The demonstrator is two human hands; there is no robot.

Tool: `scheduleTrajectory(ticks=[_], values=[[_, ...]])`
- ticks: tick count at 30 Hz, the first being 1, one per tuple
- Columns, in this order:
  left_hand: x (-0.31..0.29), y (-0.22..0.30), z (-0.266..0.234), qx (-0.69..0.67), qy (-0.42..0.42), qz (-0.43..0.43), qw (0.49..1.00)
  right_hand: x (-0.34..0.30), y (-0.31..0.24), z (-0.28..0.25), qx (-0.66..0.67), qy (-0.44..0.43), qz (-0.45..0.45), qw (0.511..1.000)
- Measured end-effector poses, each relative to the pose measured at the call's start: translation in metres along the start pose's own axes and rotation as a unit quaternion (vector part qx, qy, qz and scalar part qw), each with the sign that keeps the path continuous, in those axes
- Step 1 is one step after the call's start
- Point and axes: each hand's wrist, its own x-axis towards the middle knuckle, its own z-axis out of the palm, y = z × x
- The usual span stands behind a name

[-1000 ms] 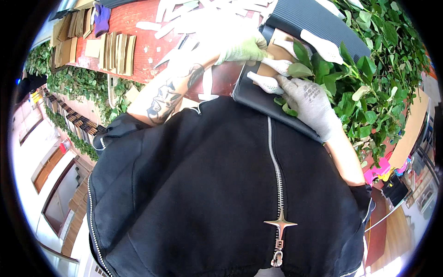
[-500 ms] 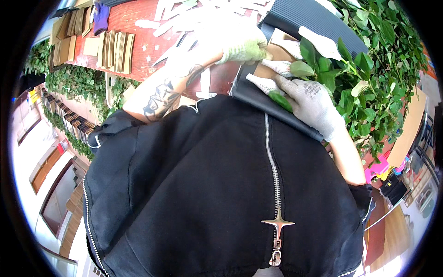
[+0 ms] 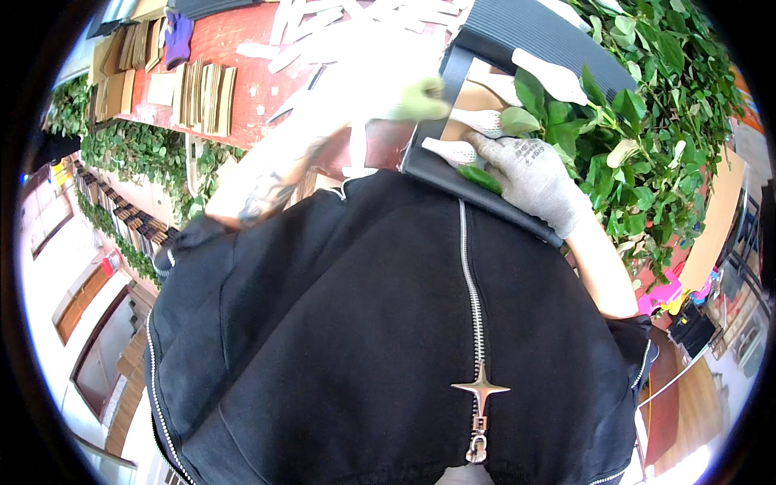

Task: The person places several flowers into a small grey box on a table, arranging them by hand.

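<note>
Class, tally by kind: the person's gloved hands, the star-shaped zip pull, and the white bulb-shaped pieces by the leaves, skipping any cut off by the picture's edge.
Gloved hands: 2 (left hand, right hand)
White bulb-shaped pieces: 4
Star-shaped zip pull: 1
Total: 7

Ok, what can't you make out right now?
All in the head view:
Left hand: finger positions lost to blur.
Right hand: palm side hidden by its own gloved back.
White mesh sleeves: contents hidden by the mesh.
White strips: some washed out by glare.
Black corrugated sheet: cut off by the top edge.
</note>
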Motion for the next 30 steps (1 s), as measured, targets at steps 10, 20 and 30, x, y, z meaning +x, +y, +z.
scheduleTrajectory(ticks=[10,20,30], values=[[-0.045,0.020,-0.015,-0.061,-0.058,0.046,0.995,-0.005,0.004,0.012,0.054,0.059,-0.015,0.997],[-0.091,0.060,-0.052,0.104,0.115,0.158,0.975,-0.007,0.000,0.006,0.059,0.058,-0.001,0.997],[-0.073,0.090,0.013,-0.004,0.028,0.146,0.989,-0.018,-0.009,-0.003,-0.082,0.177,0.148,0.970]])
